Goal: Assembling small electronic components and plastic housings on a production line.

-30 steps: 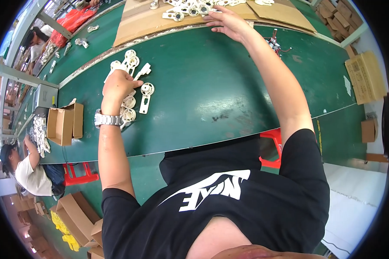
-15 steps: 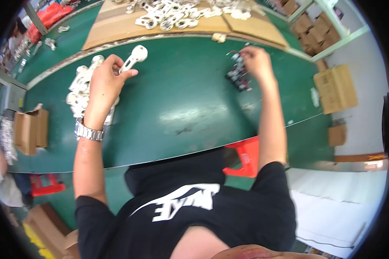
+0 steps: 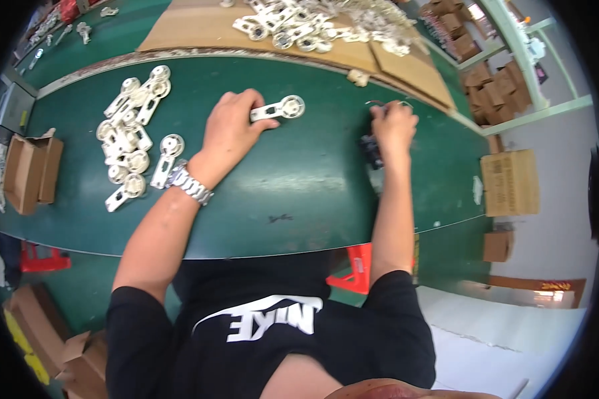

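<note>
My left hand (image 3: 231, 130) is closed round the narrow end of a white plastic housing (image 3: 291, 107), whose round ring end points right. Beyond the table's middle, my right hand (image 3: 394, 130) has its fingers bent together above a cluster of small dark parts (image 3: 371, 151). Thin wires (image 3: 377, 102) show by its fingertips; what it pinches is hidden. Left of my left forearm lies a loose pile of similar white housings (image 3: 128, 136). One more housing (image 3: 168, 159) rests close to my watch.
Cardboard sheets (image 3: 199, 30) at the far side carry a heap of white parts (image 3: 293, 26). A small beige piece (image 3: 358, 78) lies by their edge. An open cardboard box (image 3: 30, 173) stands at the left, and a red stool (image 3: 356, 269) is under the table's near edge.
My left hand has moved right, away from the pile, carrying the white housing, now turned more level. My right hand has shifted slightly nearer, over the dark parts. The view has shifted too.
</note>
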Available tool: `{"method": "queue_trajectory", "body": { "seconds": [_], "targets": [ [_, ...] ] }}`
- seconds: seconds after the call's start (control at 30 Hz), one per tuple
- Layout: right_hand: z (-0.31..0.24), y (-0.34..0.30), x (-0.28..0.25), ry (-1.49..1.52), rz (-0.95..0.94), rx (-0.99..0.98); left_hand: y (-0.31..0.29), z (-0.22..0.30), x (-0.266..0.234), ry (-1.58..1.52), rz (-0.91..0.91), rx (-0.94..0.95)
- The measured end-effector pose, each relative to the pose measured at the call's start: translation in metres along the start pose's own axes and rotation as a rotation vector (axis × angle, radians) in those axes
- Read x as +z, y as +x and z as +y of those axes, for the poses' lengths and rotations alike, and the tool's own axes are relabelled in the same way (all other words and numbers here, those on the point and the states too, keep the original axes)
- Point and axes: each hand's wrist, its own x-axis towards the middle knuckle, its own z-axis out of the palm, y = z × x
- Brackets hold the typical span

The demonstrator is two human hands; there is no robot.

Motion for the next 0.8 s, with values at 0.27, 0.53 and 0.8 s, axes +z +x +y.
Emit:
{"method": "queue_trajectory", "body": {
  "seconds": [0.27,0.53,0.8],
  "targets": [
    [-0.007,-0.006,-0.027,0.546,0.049,0.159,-0.001,-0.001,0.008,-0.001,0.007,0.09],
    [-0.056,-0.037,-0.03,1.033,-0.095,-0.353,0.001,-0.003,0.004,-0.027,-0.014,0.141],
    [-0.073,-0.054,-0.027,0.957,-0.14,-0.581,0.004,-0.01,0.01,-0.115,-0.009,0.091]
  ]
}}
